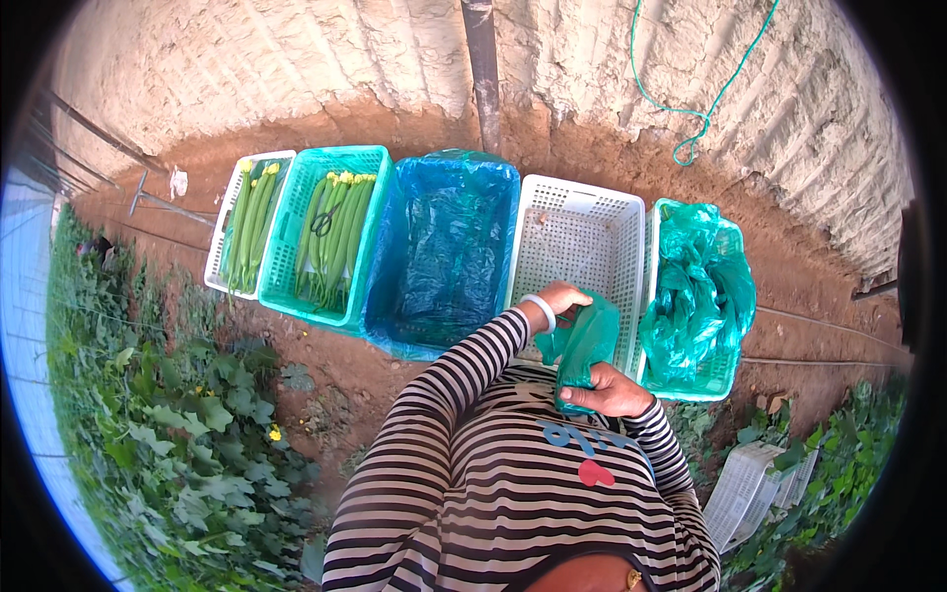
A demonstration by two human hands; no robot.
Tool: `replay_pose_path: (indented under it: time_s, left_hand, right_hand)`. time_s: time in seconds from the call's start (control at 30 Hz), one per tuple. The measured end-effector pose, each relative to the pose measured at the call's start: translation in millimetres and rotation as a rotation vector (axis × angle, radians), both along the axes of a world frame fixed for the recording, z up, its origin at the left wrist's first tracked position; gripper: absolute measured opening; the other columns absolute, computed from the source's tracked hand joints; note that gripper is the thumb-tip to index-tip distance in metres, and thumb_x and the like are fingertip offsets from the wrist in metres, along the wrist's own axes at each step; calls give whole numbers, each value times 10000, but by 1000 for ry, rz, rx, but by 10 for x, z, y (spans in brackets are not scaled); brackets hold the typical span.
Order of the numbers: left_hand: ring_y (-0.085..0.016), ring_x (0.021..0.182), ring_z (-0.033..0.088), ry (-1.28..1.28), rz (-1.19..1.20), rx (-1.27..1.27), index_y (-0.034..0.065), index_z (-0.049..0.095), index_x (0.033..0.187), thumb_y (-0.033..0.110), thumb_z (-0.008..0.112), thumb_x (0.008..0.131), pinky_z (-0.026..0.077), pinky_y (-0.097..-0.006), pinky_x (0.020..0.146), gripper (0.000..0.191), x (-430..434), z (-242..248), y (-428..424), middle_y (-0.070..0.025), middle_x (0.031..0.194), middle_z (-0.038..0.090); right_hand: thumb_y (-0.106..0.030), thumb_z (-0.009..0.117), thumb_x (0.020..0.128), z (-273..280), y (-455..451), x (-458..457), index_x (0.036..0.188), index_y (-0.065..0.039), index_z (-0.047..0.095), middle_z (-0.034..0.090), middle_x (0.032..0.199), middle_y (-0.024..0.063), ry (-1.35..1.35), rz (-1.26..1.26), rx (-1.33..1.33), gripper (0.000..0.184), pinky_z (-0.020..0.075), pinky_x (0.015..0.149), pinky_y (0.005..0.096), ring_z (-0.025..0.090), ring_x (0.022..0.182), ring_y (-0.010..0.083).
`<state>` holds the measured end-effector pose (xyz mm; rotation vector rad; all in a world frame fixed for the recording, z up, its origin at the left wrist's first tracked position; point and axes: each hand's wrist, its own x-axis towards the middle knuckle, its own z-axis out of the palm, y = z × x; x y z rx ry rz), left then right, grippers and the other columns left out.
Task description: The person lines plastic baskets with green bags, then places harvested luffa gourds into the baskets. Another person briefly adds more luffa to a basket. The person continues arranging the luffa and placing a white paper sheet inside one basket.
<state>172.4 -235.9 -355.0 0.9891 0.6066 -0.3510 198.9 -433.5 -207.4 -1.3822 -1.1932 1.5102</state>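
Observation:
A green plastic bag (590, 333) hangs bunched between my two hands, in front of my striped shirt. My left hand (558, 305), a white bracelet at its wrist, pinches the bag's upper left edge. Lower down, my right hand (608, 392) grips the bag with the thumb on top. Both hands are over the near edge of a white perforated plastic crate (581, 244). Beside it on the left stands a crate lined with blue plastic film (455, 244). To the right, a green crate (721, 388) is heaped with crumpled green plastic bags (688, 288).
Long luffa gourds (336, 229) with yellow blossoms lie in a turquoise crate (281, 285), black-handled scissors (323, 220) on top. More fill a white crate (214, 270). Leafy vines (200, 444), an earthen wall (333, 59), a pole (483, 81) and another white crate (743, 488) surround me.

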Motion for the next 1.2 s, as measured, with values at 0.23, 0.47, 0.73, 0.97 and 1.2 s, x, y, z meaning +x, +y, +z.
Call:
replay_pose_path:
  time_s: [0.23, 0.47, 0.73, 0.97, 1.2]
  left_hand:
    - [-227, 904, 655, -106, 441, -197, 94, 678, 996, 185, 698, 924, 537, -447, 802, 118, 277, -151, 190, -46, 957, 676]
    - [-225, 945, 689, -575, 667, -555, 88, 669, 1064, 206, 628, 988, 541, -442, 879, 146, 8, 32, 545, -82, 1058, 725]
    - [-233, 1092, 667, -216, 579, -566, 105, 608, 1271, 345, 645, 1003, 542, -462, 965, 361, -558, 201, 7, -69, 1198, 678]
    - [-100, 820, 623, -232, -50, 369, -15, 698, 1200, 147, 750, 890, 492, -265, 725, 354, -518, 179, -419, -74, 922, 729]
    - [-208, 793, 693, -471, -271, 650, -10, 752, 1031, 306, 851, 784, 533, -338, 738, 413, -638, 263, -592, -168, 925, 750]
  right_hand:
    - [-233, 671, 1009, 133, -309, 209, 838, -41, 643, 533, 716, -37, 108, 10, 16, 258, 406, 608, 270, 455, 665, 73]
    - [-242, 774, 928, -775, -892, 414, 1110, -41, 722, 704, 935, -13, 177, -681, -278, 277, 503, 744, 260, 598, 824, 60]
    - [-381, 753, 853, -1553, -1227, 732, 972, -26, 668, 732, 951, 177, -1133, -227, -526, 384, 559, 773, 493, 710, 899, 369]
    - [-564, 634, 950, -1216, -115, 764, 981, 6, 669, 745, 962, 130, 63, -649, -526, 572, 557, 678, 351, 721, 817, 232]
    - [-230, 710, 946, -1747, 350, 704, 1139, 37, 643, 699, 1056, 135, 508, -672, -439, 336, 552, 731, 376, 681, 836, 259]
